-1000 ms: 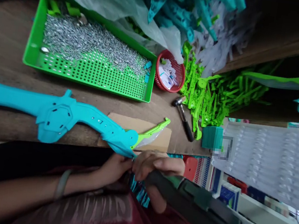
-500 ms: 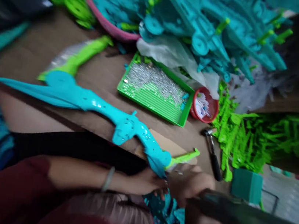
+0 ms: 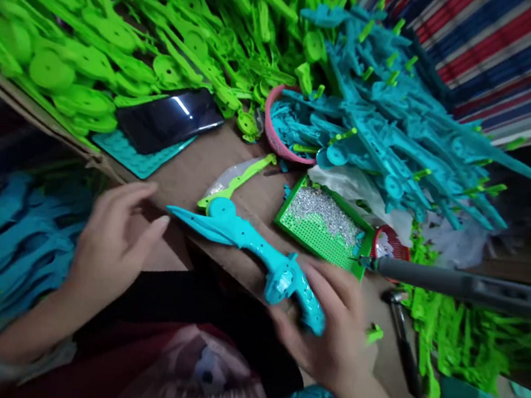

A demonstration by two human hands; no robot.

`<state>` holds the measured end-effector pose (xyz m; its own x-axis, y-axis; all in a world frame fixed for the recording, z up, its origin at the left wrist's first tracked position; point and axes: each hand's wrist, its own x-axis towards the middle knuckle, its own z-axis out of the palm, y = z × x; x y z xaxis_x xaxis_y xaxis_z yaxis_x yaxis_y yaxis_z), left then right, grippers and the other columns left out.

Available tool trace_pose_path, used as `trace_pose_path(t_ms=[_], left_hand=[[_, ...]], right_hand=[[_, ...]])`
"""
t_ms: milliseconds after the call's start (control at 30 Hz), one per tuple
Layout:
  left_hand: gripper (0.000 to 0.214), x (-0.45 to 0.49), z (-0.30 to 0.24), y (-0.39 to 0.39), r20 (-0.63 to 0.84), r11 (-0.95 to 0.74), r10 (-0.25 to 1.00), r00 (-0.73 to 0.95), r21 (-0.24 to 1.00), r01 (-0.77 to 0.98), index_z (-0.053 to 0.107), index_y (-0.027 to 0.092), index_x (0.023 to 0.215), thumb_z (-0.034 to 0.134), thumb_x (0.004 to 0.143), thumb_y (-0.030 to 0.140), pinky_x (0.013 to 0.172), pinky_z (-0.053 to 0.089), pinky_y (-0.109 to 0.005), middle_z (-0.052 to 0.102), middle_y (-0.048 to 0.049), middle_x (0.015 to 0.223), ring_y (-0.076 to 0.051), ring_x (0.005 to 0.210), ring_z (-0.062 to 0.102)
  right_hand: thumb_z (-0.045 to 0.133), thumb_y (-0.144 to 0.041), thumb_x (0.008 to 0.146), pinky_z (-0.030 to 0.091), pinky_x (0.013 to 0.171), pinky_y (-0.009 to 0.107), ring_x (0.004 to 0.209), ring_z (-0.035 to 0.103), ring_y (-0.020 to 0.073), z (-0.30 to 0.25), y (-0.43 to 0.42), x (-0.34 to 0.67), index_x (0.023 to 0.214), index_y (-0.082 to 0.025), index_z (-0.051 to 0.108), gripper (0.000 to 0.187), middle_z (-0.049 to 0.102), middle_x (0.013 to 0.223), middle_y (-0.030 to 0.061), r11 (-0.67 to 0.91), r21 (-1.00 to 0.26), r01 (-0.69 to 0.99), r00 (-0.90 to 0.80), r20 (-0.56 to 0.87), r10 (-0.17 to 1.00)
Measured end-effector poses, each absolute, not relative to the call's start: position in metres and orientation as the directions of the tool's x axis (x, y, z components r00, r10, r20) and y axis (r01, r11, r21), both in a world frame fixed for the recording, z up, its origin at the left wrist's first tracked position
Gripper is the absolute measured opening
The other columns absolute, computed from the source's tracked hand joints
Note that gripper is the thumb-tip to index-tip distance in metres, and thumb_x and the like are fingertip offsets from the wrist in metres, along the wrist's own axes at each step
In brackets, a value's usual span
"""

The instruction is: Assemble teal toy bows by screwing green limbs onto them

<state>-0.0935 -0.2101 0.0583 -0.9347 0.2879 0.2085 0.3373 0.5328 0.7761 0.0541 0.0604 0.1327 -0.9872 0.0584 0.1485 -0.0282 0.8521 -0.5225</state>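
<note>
So closest in, around 5 o'clock in the head view, the right hand (image 3: 329,340) has its fingers wrapped round one end of a long turquoise toy piece (image 3: 258,254) that looks like a bow or sword body. A lime green tip (image 3: 235,181) sticks out from its far end, so my read is that bit is already fitted. The piece lies slanted across the edge of the wooden bench (image 3: 190,169), its far point aimed toward 10 o'clock.

The left hand (image 3: 113,247) is at about 8 o'clock, fingers spread wide, holding nothing, near the pointed end of the piece but not touching it as far as I can tell.

Just past the right hand at 3 o'clock a grey tool shaft (image 3: 465,286) cuts in from the right, its tip near the green tray of small silver screws (image 3: 326,224). A small red basket (image 3: 390,246) sits right beside the tray, and a little hammer (image 3: 401,337) lies at 4 o'clock.

Further out, a dark phone (image 3: 168,116) rests on a teal mat at 11 o'clock, and a pink basket (image 3: 280,128) of turquoise bits sits near 12.

Farthest back there's a huge heap of green parts (image 3: 96,30) from 10 to 12 and a turquoise heap (image 3: 394,125) at 1 to 2. Judging by those piles, tons are left to do, and I can't tell if this one has its screws in yet
</note>
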Motion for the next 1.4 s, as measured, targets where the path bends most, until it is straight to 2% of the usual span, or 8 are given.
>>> trace_pose_path(t_ms=[100, 200, 400, 533, 733, 967, 1100, 1400], left_hand=[[0.038, -0.095, 0.05, -0.211, -0.051, 0.428, 0.379, -0.924, 0.895, 0.125, 0.065, 0.024, 0.12, 0.06, 0.092, 0.05, 0.096, 0.054, -0.039, 0.072, -0.006, 0.118, -0.025, 0.104, 0.07], [0.037, -0.066, 0.036, -0.215, -0.305, 0.205, 0.244, -0.921, 0.944, -0.258, 0.068, 0.026, 0.109, 0.071, 0.084, 0.052, 0.09, 0.057, -0.033, 0.075, -0.0042, 0.109, -0.024, 0.102, 0.071], [0.054, 0.001, 0.016, -0.208, -0.67, -0.184, 0.419, -0.613, 0.598, -0.78, 0.062, 0.021, 0.124, 0.078, 0.08, 0.047, 0.094, 0.056, -0.037, 0.074, -0.0096, 0.116, -0.026, 0.107, 0.07], [0.04, 0.016, 0.016, -0.196, -0.612, -0.259, 0.548, -0.57, 0.524, -0.812, 0.065, 0.019, 0.119, 0.069, 0.088, 0.046, 0.096, 0.055, -0.039, 0.075, -0.0087, 0.11, -0.025, 0.104, 0.069], [0.033, 0.013, 0.028, -0.197, -0.597, -0.073, 0.484, -0.64, 0.701, -0.709, 0.073, 0.018, 0.101, 0.066, 0.089, 0.049, 0.092, 0.053, -0.035, 0.075, -0.0072, 0.102, -0.024, 0.098, 0.068], [0.034, 0.014, 0.035, -0.198, -0.597, -0.05, 0.463, -0.656, 0.721, -0.691, 0.073, 0.018, 0.101, 0.065, 0.09, 0.05, 0.086, 0.055, -0.032, 0.076, -0.0055, 0.096, -0.022, 0.092, 0.07], [0.043, 0.021, 0.029, -0.196, -0.657, -0.074, 0.413, -0.63, 0.666, -0.742, 0.072, 0.017, 0.112, 0.066, 0.089, 0.054, 0.088, 0.057, -0.035, 0.077, -0.0072, 0.101, -0.023, 0.091, 0.072], [0.046, 0.022, 0.031, -0.197, -0.633, -0.086, 0.4, -0.662, 0.694, -0.715, 0.076, 0.016, 0.111, 0.063, 0.091, 0.055, 0.09, 0.06, -0.035, 0.076, -0.0102, 0.116, -0.025, 0.095, 0.074]], right_hand=[[0.07, -0.056, 0.086, 0.054, 0.101, 0.058, 0.123, 0.056, 0.0365, 0.104, 0.042, 0.008, 0.146, -0.015, 0.043, 0.078, 0.055, 0.134, 0.0206, 0.89, -0.449, -0.078, -0.997, 0.021, -0.076], [0.064, -0.061, 0.089, 0.059, 0.091, 0.05, 0.107, 0.061, 0.0305, 0.081, 0.033, -0.01, 0.134, -0.012, 0.053, 0.067, 0.061, 0.114, 0.0162, 0.891, -0.444, -0.093, -0.975, -0.142, -0.173], [0.06, -0.059, 0.091, 0.059, 0.08, 0.044, 0.101, 0.061, 0.03, 0.075, 0.02, 0.022, 0.136, -0.012, 0.049, 0.066, 0.062, 0.113, 0.0181, 0.884, -0.371, -0.284, -0.932, -0.11, -0.345], [0.06, -0.051, 0.094, 0.058, 0.075, 0.043, 0.095, 0.062, 0.0301, 0.074, 0.018, 0.029, 0.141, -0.011, 0.044, 0.064, 0.064, 0.11, 0.0188, 0.884, -0.297, -0.36, -0.917, -0.065, -0.395], [0.062, -0.051, 0.093, 0.058, 0.078, 0.046, 0.096, 0.062, 0.032, 0.073, 0.017, 0.034, 0.146, -0.01, 0.041, 0.07, 0.065, 0.112, 0.0204, 0.883, -0.264, -0.387, -0.907, -0.063, -0.416], [0.057, -0.05, 0.097, 0.056, 0.092, 0.042, 0.108, 0.063, 0.0244, 0.084, 0.011, 0.003, 0.136, -0.019, 0.056, 0.05, 0.063, 0.12, 0.0129, 0.626, -0.768, 0.138, -0.948, -0.286, -0.142], [0.063, -0.044, 0.092, 0.053, 0.069, 0.029, 0.079, 0.063, 0.0147, 0.072, -0.001, -0.029, 0.127, -0.016, 0.06, 0.045, 0.067, 0.096, 0.0053, 0.292, -0.857, 0.424, -0.901, -0.433, 0.039], [0.074, -0.047, 0.083, 0.054, 0.072, 0.029, 0.082, 0.062, 0.015, 0.073, -0.002, -0.046, 0.135, -0.019, 0.055, 0.062, 0.066, 0.096, 0.0035, 0.183, -0.893, 0.411, -0.894, -0.434, -0.112]])
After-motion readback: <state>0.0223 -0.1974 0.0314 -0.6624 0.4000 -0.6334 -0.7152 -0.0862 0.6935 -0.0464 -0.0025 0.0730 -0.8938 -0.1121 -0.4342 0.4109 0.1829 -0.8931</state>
